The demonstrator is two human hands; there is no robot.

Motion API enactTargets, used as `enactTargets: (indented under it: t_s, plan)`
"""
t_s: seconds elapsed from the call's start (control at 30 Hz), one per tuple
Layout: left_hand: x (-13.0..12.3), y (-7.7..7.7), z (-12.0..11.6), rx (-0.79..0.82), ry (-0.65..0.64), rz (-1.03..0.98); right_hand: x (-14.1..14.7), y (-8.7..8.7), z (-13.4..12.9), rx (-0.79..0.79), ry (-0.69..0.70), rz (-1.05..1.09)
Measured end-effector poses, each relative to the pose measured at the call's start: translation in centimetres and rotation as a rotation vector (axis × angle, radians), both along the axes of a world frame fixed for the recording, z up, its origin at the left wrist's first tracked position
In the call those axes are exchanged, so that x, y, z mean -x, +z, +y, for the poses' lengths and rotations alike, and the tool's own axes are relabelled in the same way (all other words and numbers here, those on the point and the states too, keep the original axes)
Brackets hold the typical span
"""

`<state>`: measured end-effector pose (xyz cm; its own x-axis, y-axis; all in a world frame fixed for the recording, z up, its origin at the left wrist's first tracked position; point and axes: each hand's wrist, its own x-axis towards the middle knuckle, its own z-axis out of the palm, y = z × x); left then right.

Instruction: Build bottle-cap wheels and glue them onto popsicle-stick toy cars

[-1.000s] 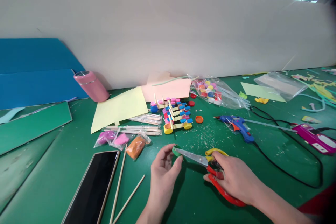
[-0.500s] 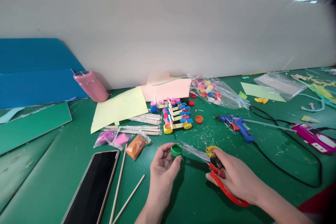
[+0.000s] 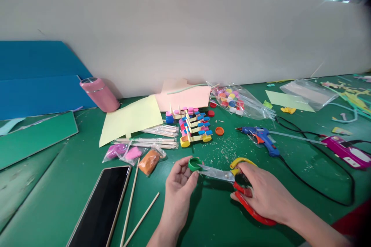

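Between thumb and fingers, my left hand [image 3: 180,189] pinches a small green bottle cap [image 3: 194,164], its hollow side facing up toward me. My right hand [image 3: 263,189] is wrapped round the red and yellow handles of a pair of scissors [image 3: 222,174]. The scissor blades are parted slightly and point left, their tips at the cap's right rim. Whether they have cut into the rim I cannot tell. Beyond the hands stands a group of small assemblies [image 3: 194,125] made of coloured caps and wooden sticks. An orange cap [image 3: 219,131] lies to their right.
A blue glue gun [image 3: 261,139] with a black cord lies at right, near a magenta power strip [image 3: 348,152]. On the left are a phone [image 3: 100,208], wooden sticks [image 3: 131,200], bagged clay [image 3: 149,162] and a pink bottle [image 3: 100,94]. A bag of caps [image 3: 234,100] sits behind.
The scissors have come to the green cap's rim, and their handles have spread wider. My left hand has stayed almost in place, holding the cap.
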<state>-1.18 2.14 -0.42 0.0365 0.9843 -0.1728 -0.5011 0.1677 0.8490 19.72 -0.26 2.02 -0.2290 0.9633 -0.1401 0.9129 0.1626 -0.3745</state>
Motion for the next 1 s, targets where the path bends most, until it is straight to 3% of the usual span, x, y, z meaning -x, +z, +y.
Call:
enactTargets:
  t_s: [0.43, 1.0]
  plan:
    - [0.4, -0.2, 0.2, 0.013, -0.167, -0.188, -2.5, 1.1, 0.8, -0.031, 0.035, -0.099]
    - [0.1, 0.1, 0.1, 0.040, -0.158, -0.122, -1.6, 1.1, 0.9, -0.066, 0.079, -0.061]
